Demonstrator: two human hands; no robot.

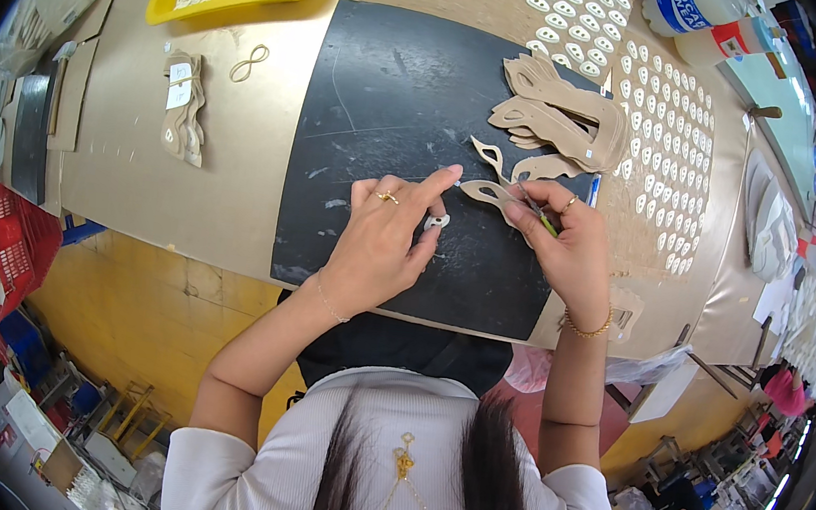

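The left hand (381,230) pinches a white piece (439,221); the right hand (571,245) grips a tool (549,228) and, probably for steadiness, the tan strip (502,193).

The left hand (380,237) held a small white piece (438,222) between its fingers, above a black mat (376,90). The right hand (570,245) gripped a looped tan strip (484,191) and a slim tool with a yellow-green end (548,227). The strip's tip pointed toward the left index finger. Stacked tan parts (590,115) lay beyond the right hand; white pieces in rows (661,113) lay to their right.
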